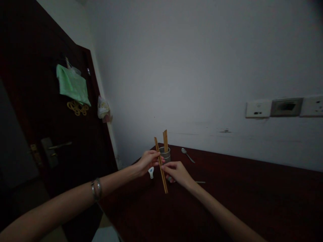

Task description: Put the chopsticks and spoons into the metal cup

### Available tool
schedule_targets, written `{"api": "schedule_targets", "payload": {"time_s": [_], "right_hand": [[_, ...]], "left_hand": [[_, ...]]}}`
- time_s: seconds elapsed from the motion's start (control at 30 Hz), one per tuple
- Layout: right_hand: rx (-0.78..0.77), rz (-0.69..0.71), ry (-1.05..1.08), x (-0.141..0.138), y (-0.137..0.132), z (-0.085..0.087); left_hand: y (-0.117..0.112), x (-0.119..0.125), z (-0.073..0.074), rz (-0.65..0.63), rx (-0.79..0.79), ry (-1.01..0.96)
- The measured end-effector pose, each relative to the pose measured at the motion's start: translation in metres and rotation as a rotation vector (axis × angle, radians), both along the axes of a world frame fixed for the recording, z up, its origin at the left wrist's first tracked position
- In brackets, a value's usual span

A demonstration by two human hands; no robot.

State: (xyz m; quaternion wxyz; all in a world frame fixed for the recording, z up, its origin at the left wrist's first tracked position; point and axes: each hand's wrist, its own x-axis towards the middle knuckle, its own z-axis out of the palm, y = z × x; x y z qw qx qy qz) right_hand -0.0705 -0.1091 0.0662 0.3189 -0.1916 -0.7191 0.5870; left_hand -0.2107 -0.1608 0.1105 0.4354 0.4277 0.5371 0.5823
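My left hand [148, 161] pinches a pair of wooden chopsticks [160, 166] that slants down over the dark red table [227, 195]. My right hand [176, 172] has its fingers closed on the same pair, lower down. Just behind the hands stands a small metal cup [165, 153] with more chopsticks [165, 140] upright in it. A bracelet sits on my left wrist.
A metal spoon [187, 155] lies right of the cup, and a white ceramic spoon [150, 172] lies below my left hand. A thin metal utensil [200, 182] sticks out past my right hand. A dark door [37, 134] with a green cloth [72, 84] stands left; wall sockets [285, 107] right.
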Motion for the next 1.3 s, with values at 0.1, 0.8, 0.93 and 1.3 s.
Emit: {"api": "schedule_targets", "payload": {"time_s": [0.1, 0.8, 0.93, 1.3], "right_hand": [[-0.008, 0.037, -0.032, 0.001, -0.008, -0.001], [1.053, 0.099, -0.626, 0.077, -0.02, -0.057], [1.135, 0.093, -0.612, 0.075, -0.021, -0.066], [1.194, 0.07, -0.593, 0.077, -0.014, -0.059]], "left_hand": [[-0.012, 0.005, -0.008, -0.036, -0.016, 0.039], [-0.012, -0.129, -0.09, 0.409, -0.495, 0.623], [-0.009, -0.131, -0.1, 0.404, -0.515, 0.713], [-0.002, -0.153, -0.125, 0.461, -0.389, 0.927]]}}
